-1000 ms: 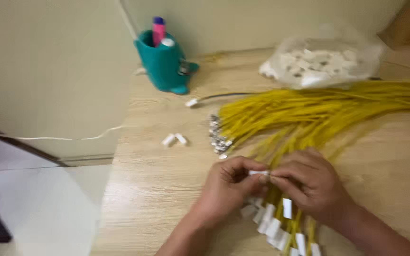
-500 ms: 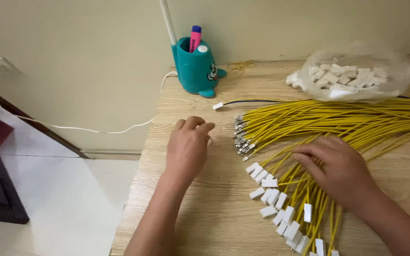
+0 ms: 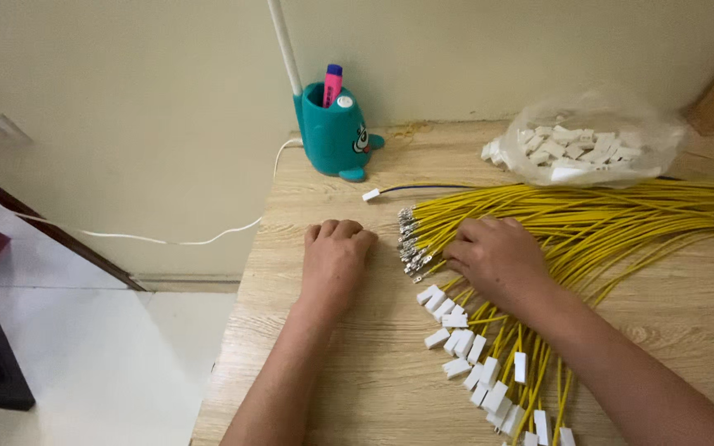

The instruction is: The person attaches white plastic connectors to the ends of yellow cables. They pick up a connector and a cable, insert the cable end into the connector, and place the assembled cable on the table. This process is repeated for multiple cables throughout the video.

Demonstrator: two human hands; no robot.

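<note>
My left hand (image 3: 336, 260) lies palm down on the wooden table (image 3: 357, 388), fingers curled under; what is beneath them is hidden. My right hand (image 3: 497, 263) rests on a bundle of yellow wires (image 3: 638, 216), its fingertips curled onto a wire just behind the bare metal terminals (image 3: 411, 241). Nearer to me, several yellow wires end in small white connectors (image 3: 464, 347), fanned out below my right hand.
A clear plastic bag of white connectors (image 3: 588, 149) sits at the back right. A teal pen holder (image 3: 336, 136) with a pink marker (image 3: 332, 83) stands by the wall. A dark wire with a white plug (image 3: 371, 195) lies behind the hands. A white cable (image 3: 167, 241) hangs off the table's left edge.
My hands, together over the white-tipped wires a second ago, have separated. The left went to the bare table where two loose white connectors lay; the right moved up onto the wire bundle.
</note>
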